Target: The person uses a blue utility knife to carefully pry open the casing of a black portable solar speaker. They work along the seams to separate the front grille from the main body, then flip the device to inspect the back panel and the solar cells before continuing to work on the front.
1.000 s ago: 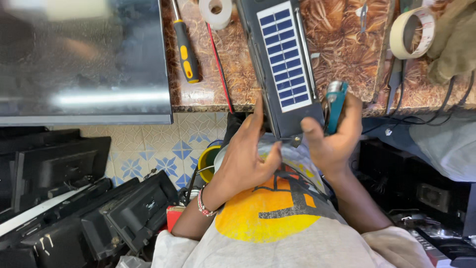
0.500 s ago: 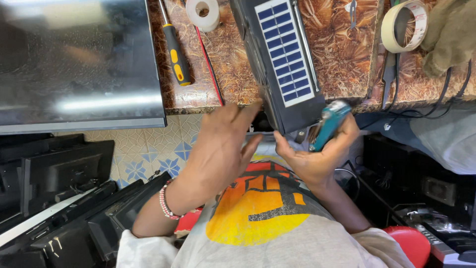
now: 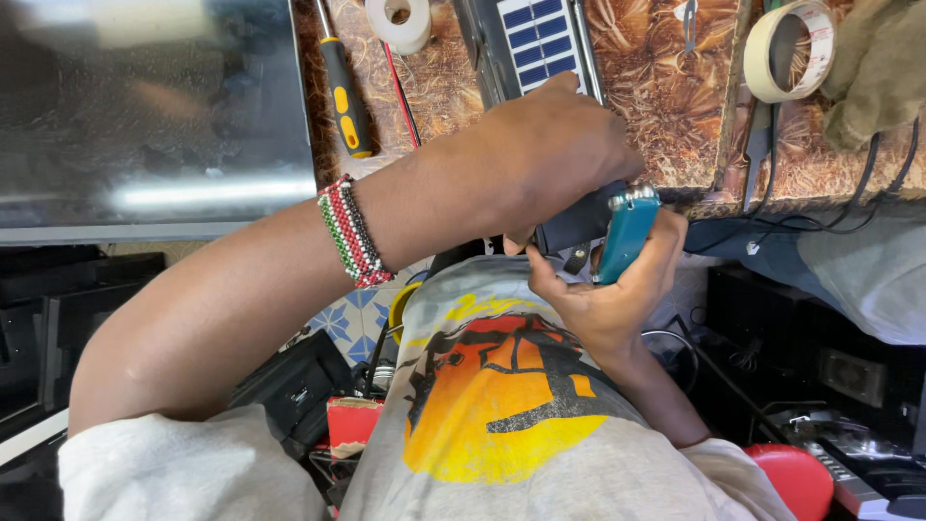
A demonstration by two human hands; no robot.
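A long dark lamp unit with a blue solar panel (image 3: 538,39) lies on the brown patterned worktop (image 3: 656,87), its near end hanging over the edge. My left hand (image 3: 555,154) lies over that near end and grips it, a beaded bracelet (image 3: 352,232) on the wrist. My right hand (image 3: 603,299) is below the edge, closed around a small teal handled tool (image 3: 625,236) that points up against the unit's underside. The spot where tool meets unit is hidden by my left hand.
A yellow-and-black screwdriver (image 3: 345,92) and a white tape roll (image 3: 400,19) lie left of the panel. A masking tape roll (image 3: 789,48), pliers (image 3: 759,145) and black cables (image 3: 868,183) are to the right. A flat screen (image 3: 145,116) sits at left; dark monitors are stacked below.
My left arm has reached forward and over the unit's near end, covering it. My right hand with the teal tool has stayed under the edge, shifting slightly.
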